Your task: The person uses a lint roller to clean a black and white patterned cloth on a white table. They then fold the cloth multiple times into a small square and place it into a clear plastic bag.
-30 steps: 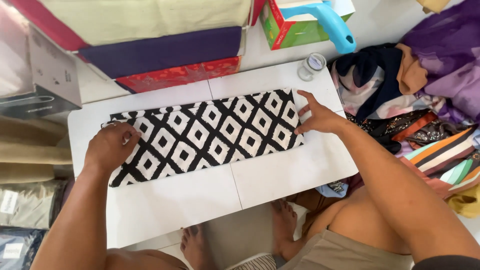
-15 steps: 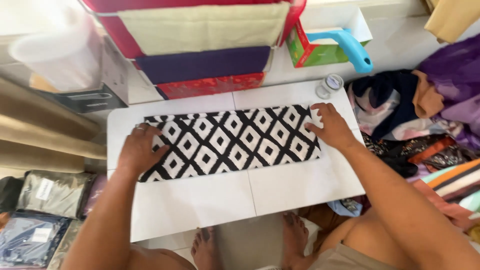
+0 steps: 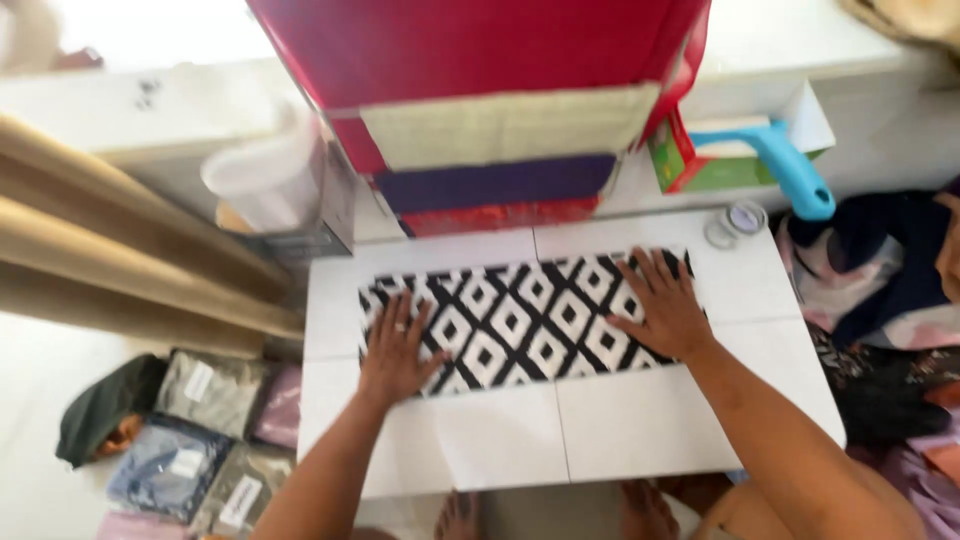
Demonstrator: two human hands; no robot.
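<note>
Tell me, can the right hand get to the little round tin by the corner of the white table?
Probably yes. The right hand lies flat on the black and white cloth, and the little round tin sits just beyond its fingers on the white table. Nothing stands between them.

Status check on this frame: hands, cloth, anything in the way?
Left hand flat on patterned cloth. Right hand flat on its other end. Cloth spread on white table. Nothing on it but the hands.

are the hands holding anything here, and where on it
Nothing is gripped. The left hand and right hand lie flat, palms down, on opposite ends of the black-and-white patterned cloth.
</note>
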